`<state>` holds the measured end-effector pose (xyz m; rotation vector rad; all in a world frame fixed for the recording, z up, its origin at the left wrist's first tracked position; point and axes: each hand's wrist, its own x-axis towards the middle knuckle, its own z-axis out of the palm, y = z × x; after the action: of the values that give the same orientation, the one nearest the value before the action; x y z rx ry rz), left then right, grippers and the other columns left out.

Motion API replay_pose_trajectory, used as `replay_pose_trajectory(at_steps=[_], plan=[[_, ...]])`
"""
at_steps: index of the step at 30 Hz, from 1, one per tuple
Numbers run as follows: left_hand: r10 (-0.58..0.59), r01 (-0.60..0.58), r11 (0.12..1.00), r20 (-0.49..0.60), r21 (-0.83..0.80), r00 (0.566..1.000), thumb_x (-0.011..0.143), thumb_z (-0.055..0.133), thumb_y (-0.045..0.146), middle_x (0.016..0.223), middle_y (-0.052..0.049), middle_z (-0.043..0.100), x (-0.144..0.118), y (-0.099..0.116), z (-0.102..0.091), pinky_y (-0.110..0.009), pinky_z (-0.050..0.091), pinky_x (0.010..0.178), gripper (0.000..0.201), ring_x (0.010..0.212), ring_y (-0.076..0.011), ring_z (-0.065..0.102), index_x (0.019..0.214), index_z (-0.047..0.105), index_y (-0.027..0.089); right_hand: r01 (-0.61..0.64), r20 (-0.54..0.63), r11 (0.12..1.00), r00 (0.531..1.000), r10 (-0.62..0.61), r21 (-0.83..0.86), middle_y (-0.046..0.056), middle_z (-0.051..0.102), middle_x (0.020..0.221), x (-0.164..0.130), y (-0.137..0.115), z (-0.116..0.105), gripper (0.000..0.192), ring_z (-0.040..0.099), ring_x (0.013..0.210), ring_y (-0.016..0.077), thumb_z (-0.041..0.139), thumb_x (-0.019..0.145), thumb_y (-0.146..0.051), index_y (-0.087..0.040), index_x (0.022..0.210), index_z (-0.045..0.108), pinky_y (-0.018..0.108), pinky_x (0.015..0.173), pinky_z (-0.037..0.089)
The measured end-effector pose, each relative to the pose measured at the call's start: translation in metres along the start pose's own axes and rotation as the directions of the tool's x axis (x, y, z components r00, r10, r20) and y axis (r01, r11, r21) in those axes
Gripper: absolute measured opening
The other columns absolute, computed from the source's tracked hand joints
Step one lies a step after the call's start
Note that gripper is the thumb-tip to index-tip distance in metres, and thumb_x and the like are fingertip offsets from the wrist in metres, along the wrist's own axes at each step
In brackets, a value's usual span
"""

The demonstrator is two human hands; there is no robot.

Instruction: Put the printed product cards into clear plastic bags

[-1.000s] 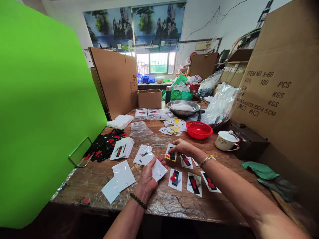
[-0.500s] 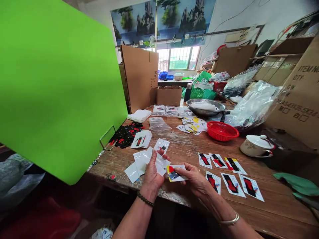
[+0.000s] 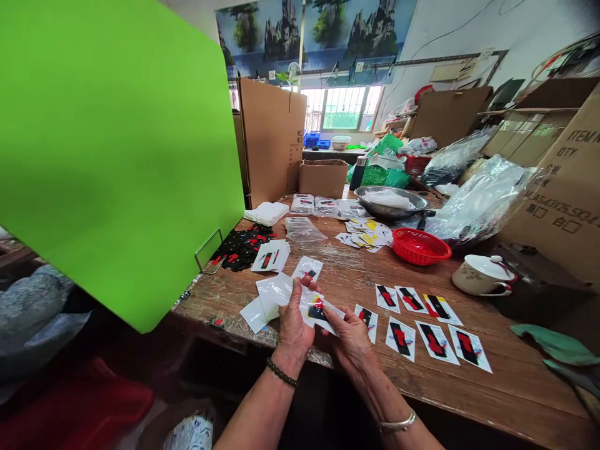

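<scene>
My left hand (image 3: 295,325) is closed on a clear plastic bag (image 3: 304,301), thumb up along its side. In my right hand (image 3: 350,337) is a printed card (image 3: 319,309) with a yellow edge and a red and black piece on it, pinched between thumb and fingers. The card overlaps the bag; how far inside it lies I cannot tell. Pale flat bags (image 3: 254,315) fan out left of my left hand, and another printed card (image 3: 308,269) lies just beyond it. To the right, several cards with red and black pieces (image 3: 400,339) lie in two rows.
Left, a large green panel (image 3: 122,156) stands beside a pile of black and red pieces (image 3: 244,247) and a card stack (image 3: 270,256). A red basket (image 3: 420,246), a lidded mug (image 3: 482,275) and a metal pan (image 3: 391,203) are farther right. Cardboard boxes (image 3: 323,178) stand behind.
My right hand has moved left, bringing the card from beside the bag to overlap it. A card on the table that my right hand covered now shows. The view has shifted slightly.
</scene>
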<state>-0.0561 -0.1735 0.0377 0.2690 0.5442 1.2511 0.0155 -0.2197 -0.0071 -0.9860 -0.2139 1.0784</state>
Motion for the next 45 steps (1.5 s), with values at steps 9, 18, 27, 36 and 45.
replay_pose_trajectory(at_steps=[9, 18, 27, 36, 45], plan=[[0.016, -0.016, 1.0, -0.062, -0.001, 0.998, 0.077, 0.075, 0.028, 0.079, -0.004, 0.071, -0.002, -0.004, 0.004, -0.026, 0.054, 0.072, 0.02, 0.07, -0.0137, 0.068, 0.088, 0.068, 0.013, 0.008, -0.009, 1.0, 1.0, -0.008, -0.003, 0.001, 0.071, 0.066, -0.005, 0.001, 0.011, 0.052, 0.064, 0.053, 0.0161, 0.096, 0.037, -0.036, -0.017, 0.073, 0.064, 0.024, 0.047, 0.052], [0.006, -0.007, 1.0, -0.095, -0.006, 0.995, 0.08, 0.072, 0.029, 0.081, -0.005, 0.072, 0.001, -0.004, 0.003, -0.027, 0.056, 0.073, 0.02, 0.071, -0.0143, 0.068, 0.093, 0.067, 0.015, -0.021, 0.111, 0.988, 0.993, 0.039, -0.152, -0.003, 0.063, 0.055, -0.011, -0.012, 0.004, 0.055, 0.036, 0.033, 0.0026, 0.094, 0.039, -0.043, -0.014, 0.078, 0.067, 0.015, 0.031, 0.026], [-0.019, 0.018, 1.0, -0.064, -0.003, 0.998, 0.082, 0.07, 0.029, 0.084, -0.005, 0.071, -0.002, -0.012, -0.001, -0.028, 0.055, 0.075, 0.015, 0.074, -0.0144, 0.067, 0.087, 0.066, 0.015, -0.01, 0.161, 0.99, 0.986, 0.033, -0.14, -0.001, 0.065, 0.059, -0.012, -0.015, 0.003, 0.054, 0.042, 0.036, 0.004, 0.093, 0.041, -0.042, -0.014, 0.077, 0.064, 0.014, 0.032, 0.028], [-0.023, 0.023, 0.999, -0.015, 0.032, 1.0, 0.082, 0.069, 0.03, 0.09, -0.006, 0.073, -0.005, -0.022, -0.007, -0.028, 0.052, 0.08, 0.02, 0.084, -0.0161, 0.069, 0.092, 0.068, 0.014, -0.001, 0.135, 0.995, 0.991, 0.014, -0.101, 0.002, 0.07, 0.065, -0.007, -0.013, 0.003, 0.054, 0.058, 0.049, 0.0105, 0.095, 0.037, -0.038, -0.015, 0.077, 0.066, 0.018, 0.045, 0.044], [-0.046, 0.043, 0.995, 0.033, 0.09, 0.998, 0.069, 0.08, 0.031, 0.099, -0.009, 0.075, -0.012, -0.024, -0.012, -0.032, 0.05, 0.088, 0.032, 0.093, -0.0195, 0.068, 0.096, 0.072, 0.016, -0.078, 0.169, 0.988, 0.981, 0.1, -0.133, 0.004, 0.072, 0.066, -0.001, -0.025, -0.002, 0.043, 0.06, 0.054, 0.015, 0.094, 0.034, -0.03, -0.014, 0.069, 0.073, 0.025, 0.054, 0.048]])
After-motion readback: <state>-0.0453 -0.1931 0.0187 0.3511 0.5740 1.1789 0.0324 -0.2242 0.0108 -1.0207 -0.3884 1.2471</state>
